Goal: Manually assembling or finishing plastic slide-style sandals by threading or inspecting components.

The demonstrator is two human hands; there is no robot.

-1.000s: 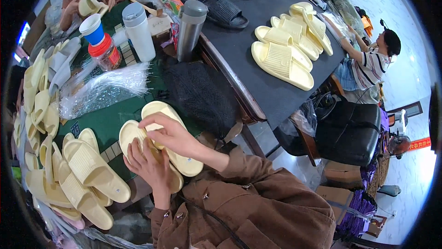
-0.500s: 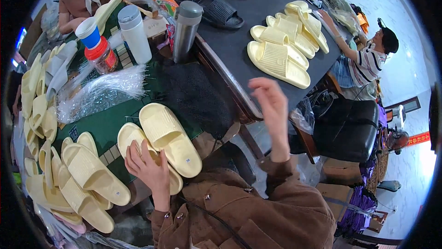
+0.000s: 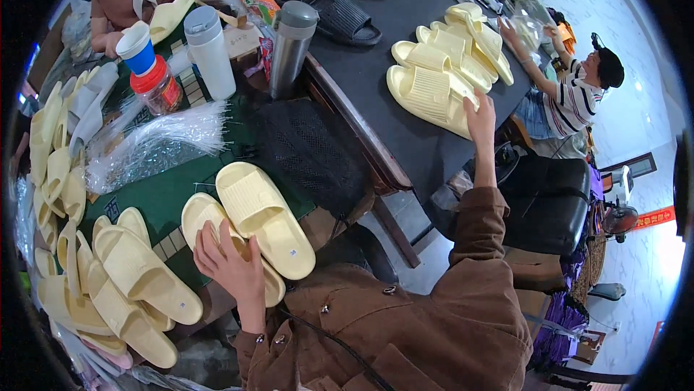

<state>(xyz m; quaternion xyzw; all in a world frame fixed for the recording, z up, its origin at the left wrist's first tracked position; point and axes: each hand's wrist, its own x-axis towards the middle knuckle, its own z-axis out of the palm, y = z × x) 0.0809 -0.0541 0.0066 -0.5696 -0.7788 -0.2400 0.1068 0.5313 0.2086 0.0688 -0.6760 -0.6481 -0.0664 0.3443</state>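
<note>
My left hand (image 3: pixel 230 264) lies over a pale yellow slide slipper (image 3: pixel 204 210) at the table's near edge. Its bent fingers cross the slipper and the thumb is on the other side. A matching slipper (image 3: pixel 275 243), with a small label on the footbed, leans beside it, sole down. Farther right, my right hand (image 3: pixel 480 118) reaches across to the dark table and pinches the heel end of a yellow slipper (image 3: pixel 416 95). That slipper is the nearest of several lying overlapped in a row; the fingertips partly hide its edge.
More yellow slippers (image 3: pixel 148 275) are heaped at the left. Clear plastic ties (image 3: pixel 163 138), a red-lidded jar (image 3: pixel 157 87), a white tumbler (image 3: pixel 210 51) and a steel flask (image 3: pixel 293 48) stand or lie ahead. A black chair (image 3: pixel 542 203) is at the right; two people work nearby.
My right hand has moved up and right from the air onto the nearest slipper of the row and taken hold of its heel. My left hand stays in place.
</note>
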